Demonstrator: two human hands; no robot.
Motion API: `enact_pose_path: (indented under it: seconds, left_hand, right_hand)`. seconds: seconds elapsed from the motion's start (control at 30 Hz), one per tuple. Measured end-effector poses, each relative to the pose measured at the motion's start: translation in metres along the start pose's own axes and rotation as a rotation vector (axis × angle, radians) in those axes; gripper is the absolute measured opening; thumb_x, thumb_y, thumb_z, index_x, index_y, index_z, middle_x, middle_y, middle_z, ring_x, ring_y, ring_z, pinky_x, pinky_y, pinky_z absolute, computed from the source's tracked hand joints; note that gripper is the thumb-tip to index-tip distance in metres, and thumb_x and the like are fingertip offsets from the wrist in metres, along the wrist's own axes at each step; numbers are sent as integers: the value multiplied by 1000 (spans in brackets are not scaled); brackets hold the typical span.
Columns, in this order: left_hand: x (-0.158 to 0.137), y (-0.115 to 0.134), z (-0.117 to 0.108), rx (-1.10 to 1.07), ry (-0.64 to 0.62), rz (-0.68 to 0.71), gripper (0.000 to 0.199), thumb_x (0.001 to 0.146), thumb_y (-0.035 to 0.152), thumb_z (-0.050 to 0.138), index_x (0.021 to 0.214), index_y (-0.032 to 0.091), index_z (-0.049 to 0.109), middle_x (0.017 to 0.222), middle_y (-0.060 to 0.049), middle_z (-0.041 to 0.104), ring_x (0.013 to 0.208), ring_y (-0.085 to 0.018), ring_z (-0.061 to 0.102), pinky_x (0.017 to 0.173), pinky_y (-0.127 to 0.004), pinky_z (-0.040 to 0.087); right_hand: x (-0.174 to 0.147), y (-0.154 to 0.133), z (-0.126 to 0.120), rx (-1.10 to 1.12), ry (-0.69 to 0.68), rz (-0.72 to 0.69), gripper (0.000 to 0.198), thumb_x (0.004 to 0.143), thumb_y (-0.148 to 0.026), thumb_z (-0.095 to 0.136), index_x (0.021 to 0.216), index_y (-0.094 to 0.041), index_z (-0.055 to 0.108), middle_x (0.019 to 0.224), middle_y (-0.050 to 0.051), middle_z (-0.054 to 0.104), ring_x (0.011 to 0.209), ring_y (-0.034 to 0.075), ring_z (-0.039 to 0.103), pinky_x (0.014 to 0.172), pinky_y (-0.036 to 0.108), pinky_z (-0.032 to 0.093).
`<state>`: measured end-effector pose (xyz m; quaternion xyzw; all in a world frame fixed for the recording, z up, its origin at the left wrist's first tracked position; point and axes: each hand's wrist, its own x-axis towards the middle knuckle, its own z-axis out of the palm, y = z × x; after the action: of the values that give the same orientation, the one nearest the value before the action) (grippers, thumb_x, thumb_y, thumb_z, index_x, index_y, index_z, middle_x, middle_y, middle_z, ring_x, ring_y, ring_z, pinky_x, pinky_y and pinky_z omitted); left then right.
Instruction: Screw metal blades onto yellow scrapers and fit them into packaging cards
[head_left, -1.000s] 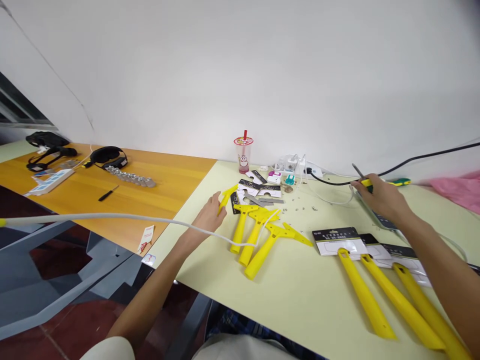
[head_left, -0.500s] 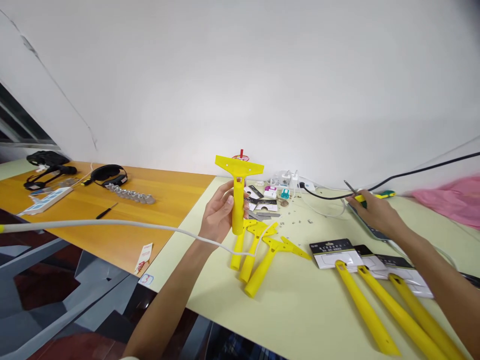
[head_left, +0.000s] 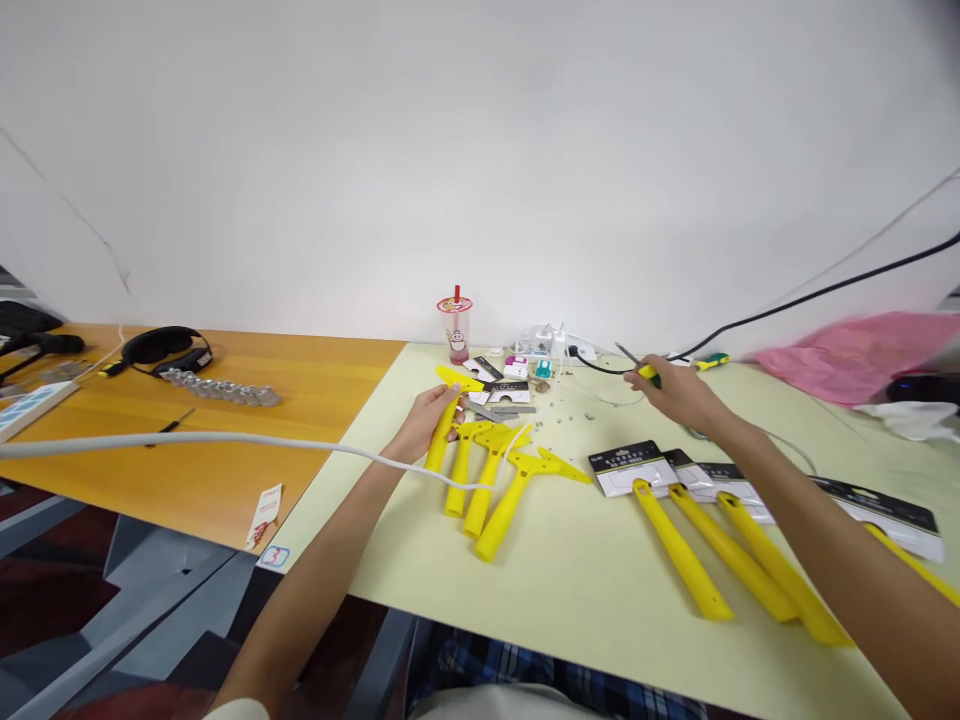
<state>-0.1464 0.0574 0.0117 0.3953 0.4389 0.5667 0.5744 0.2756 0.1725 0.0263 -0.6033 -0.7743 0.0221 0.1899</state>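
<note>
My left hand is closed around the handle of a yellow scraper, low at the left end of a row of similar yellow scrapers. Its head is turned at an angle. Raised over the right side of the table, my right hand grips a screwdriver with a yellow and green handle, its metal shaft pointing up and left. Under the right forearm lie several yellow scrapers on black and white cards. Flat metal blades rest just right of my left hand.
A cup with a red straw stands by the wall, near a power strip with plugs. Small metal bits are scattered mid-table. A white cable crosses in front of my left forearm. Pink cloth lies at right.
My left hand has lowered the scraper from upright in the air to beside the other scrapers. My right hand still holds the screwdriver. The view has shifted right, showing the cup.
</note>
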Motion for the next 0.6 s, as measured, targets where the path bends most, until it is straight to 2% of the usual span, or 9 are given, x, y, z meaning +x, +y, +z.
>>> enact_pose_path:
  seconds: [0.07, 0.27, 0.4, 0.5, 0.6]
  left_hand:
    - [5, -10, -7, -40, 29, -25, 43, 85, 47, 92, 95, 12, 69, 87, -4, 63, 61, -8, 57, 38, -17, 39]
    - [6, -28, -12, -111, 72, -87, 33, 89, 38, 88, 95, 11, 70, 82, -2, 62, 60, -9, 57, 39, -18, 40]
    - [9, -33, -12, -127, 109, -83, 29, 92, 35, 85, 94, 11, 69, 81, -3, 63, 59, -9, 57, 40, -19, 41]
    - [13, -37, -15, -142, 140, -67, 27, 92, 33, 84, 91, 12, 67, 77, -1, 62, 57, -8, 55, 41, -19, 41]
    - [16, -41, -18, -156, 150, -53, 29, 90, 33, 86, 89, 12, 65, 75, 0, 61, 55, -7, 53, 43, -19, 42]
  right_hand:
    - [1, -21, 3, 81, -108, -25, 24, 109, -47, 50, 108, -25, 58, 98, 10, 85, 94, 29, 77, 74, 34, 49]
    - [13, -94, 22, 96, -199, -171, 27, 113, -49, 50, 111, -23, 59, 97, 9, 84, 89, 24, 79, 75, 29, 49]
    - [26, -140, 27, 9, -151, -200, 39, 113, -57, 46, 115, -21, 60, 102, 15, 82, 98, 32, 77, 75, 32, 47]
    - [37, -171, 27, -59, -112, -210, 48, 113, -59, 42, 127, -17, 58, 116, 22, 78, 112, 38, 73, 81, 36, 48]
    - [51, -199, 33, -105, -197, -269, 46, 111, -55, 50, 131, -14, 60, 128, 26, 74, 123, 40, 69, 88, 38, 48]
